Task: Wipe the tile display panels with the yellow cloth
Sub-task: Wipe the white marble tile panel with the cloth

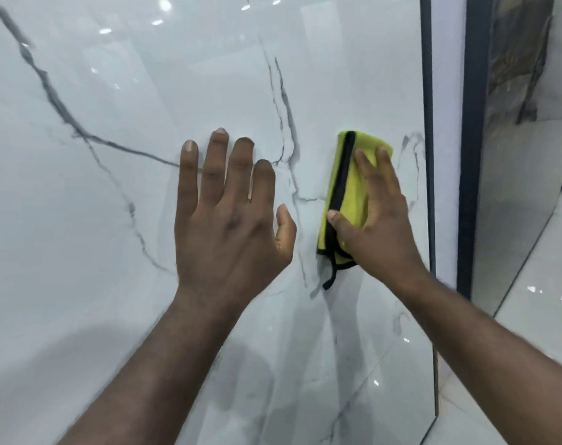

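A glossy white marble-look tile panel [113,203] with grey veins fills most of the view. My left hand [228,216] lies flat against it at the centre, fingers spread and straight. To its right, my right hand [376,216] presses a folded yellow cloth [353,187] with black trim onto the panel. The fingers lie straight over the cloth and the thumb rests on its black edge. A loose black strip hangs from the cloth's lower corner.
The panel's dark frame edge [429,123] runs vertically just right of the cloth. Beyond it stands another dark-framed panel [472,139] with a brownish tile behind. A shiny white tiled floor [536,284] shows at the lower right.
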Demonstrator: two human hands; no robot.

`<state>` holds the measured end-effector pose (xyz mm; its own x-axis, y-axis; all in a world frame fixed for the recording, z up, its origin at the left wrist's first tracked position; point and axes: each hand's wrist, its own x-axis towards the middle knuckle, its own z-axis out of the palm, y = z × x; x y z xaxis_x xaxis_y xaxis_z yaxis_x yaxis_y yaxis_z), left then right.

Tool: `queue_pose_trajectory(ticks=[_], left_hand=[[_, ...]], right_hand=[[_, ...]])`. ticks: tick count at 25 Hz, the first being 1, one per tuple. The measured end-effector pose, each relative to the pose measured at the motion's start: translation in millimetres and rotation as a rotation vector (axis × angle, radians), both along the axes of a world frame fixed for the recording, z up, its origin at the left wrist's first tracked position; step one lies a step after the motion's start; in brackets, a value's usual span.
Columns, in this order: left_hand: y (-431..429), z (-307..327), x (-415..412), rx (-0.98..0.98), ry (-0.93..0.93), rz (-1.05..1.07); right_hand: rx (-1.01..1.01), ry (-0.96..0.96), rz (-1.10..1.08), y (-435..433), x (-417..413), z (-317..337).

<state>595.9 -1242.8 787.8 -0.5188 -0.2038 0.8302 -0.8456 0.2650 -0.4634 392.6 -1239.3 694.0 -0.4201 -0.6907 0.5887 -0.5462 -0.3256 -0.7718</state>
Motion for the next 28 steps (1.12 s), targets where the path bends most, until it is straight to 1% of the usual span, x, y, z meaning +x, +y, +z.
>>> queue_pose_trajectory(ticks=[1, 2, 3, 5, 6, 7, 8, 10, 11, 12, 14, 15, 16, 17, 19, 20, 21, 22, 24, 25, 26, 27, 28], left_hand=[[-2.1, 1.2, -9.0, -0.003, 0.008, 0.017], [-5.4, 2.3, -18.3, -0.007, 0.01, 0.033], [-9.6, 3.1, -26.5, -0.015, 0.013, 0.041], [-19.3, 6.8, -44.7, -0.042, 0.015, 0.036], [-23.7, 7.8, -53.2, -0.048, 0.007, 0.031], [-28.6, 8.2, -60.7, -0.05, 0.0, 0.022], [-32.5, 7.5, -66.4, -0.046, -0.004, 0.014], [-39.1, 2.8, -72.4, -0.036, -0.032, 0.034], [-41.6, -1.5, -72.9, -0.041, -0.063, 0.059], [-44.4, -4.5, -72.6, -0.055, -0.097, 0.082], [-48.1, -6.3, -72.6, -0.069, -0.133, 0.094], [-48.1, -7.0, -73.2, -0.07, -0.136, 0.096], [-47.8, -7.6, -73.9, -0.076, -0.138, 0.101], [-47.8, -7.7, -74.3, -0.083, -0.14, 0.104], [-48.3, -7.3, -73.8, -0.093, -0.143, 0.105], [-48.4, -7.4, -73.9, -0.1, -0.135, 0.103], [-48.3, -7.6, -75.6, -0.112, -0.121, 0.1], [-47.9, -7.6, -79.3, -0.122, -0.098, 0.098], [-47.2, -6.0, -92.6, -0.12, -0.015, 0.083], [-47.1, -5.2, -100.7, -0.109, 0.02, 0.077], [-47.6, -4.8, -107.6, -0.097, 0.041, 0.077], [-49.4, -4.1, -113.2, -0.088, 0.049, 0.08], [-51.6, -3.1, -117.3, -0.081, 0.051, 0.074]], right_hand=[[0.03, -0.05, -0.035, -4.5, -14.7, 1.4], [0.047, -0.056, -0.038, -6.5, -25.2, 1.3], [0.038, -0.006, -0.01, -8.4, -31.4, 1.4], [-0.047, 0.168, 0.066, -11.7, -44.3, 16.0], [-0.094, 0.231, 0.076, -14.2, -52.3, 30.0], [-0.114, 0.251, 0.057, -20.5, -64.3, 42.1], [-0.106, 0.212, 0.014, -27.7, -76.9, 47.9], [-0.036, 0.049, -0.059, -36.1, -92.6, 46.8], [-0.02, 0.049, -0.054, -35.1, -92.0, 42.1], [-0.047, 0.143, -0.035, -33.7, -87.6, 39.0], [-0.165, 0.41, 0.001, -32.3, -83.7, 46.9], [-0.21, 0.491, -0.019, -34.5, -88.9, 57.1], [-0.226, 0.503, -0.058, -42.1, -99.6, 63.6], [-0.2, 0.423, -0.1, -51.9, -114.3, 66.2], [-0.098, 0.154, -0.14, -63.2, -132.3, 55.2], [-0.06, 0.1, -0.13, -61.6, -130.5, 45.4], [-0.057, 0.156, -0.112, -58.0, -123.9, 36.9], [-0.103, 0.272, -0.071, -53.7, -116.8, 34.1], [-0.235, 0.52, 0.004, -47.8, -114.1, 55.6], [-0.258, 0.559, -0.014, -52.5, -120.8, 68.8], [-0.245, 0.501, -0.048, -62.8, -130.9, 74.9], [-0.206, 0.36, -0.086, -74.0, -142.5, 74.6], [-0.16, 0.177, -0.119, -81.1, -151.0, 66.8]])
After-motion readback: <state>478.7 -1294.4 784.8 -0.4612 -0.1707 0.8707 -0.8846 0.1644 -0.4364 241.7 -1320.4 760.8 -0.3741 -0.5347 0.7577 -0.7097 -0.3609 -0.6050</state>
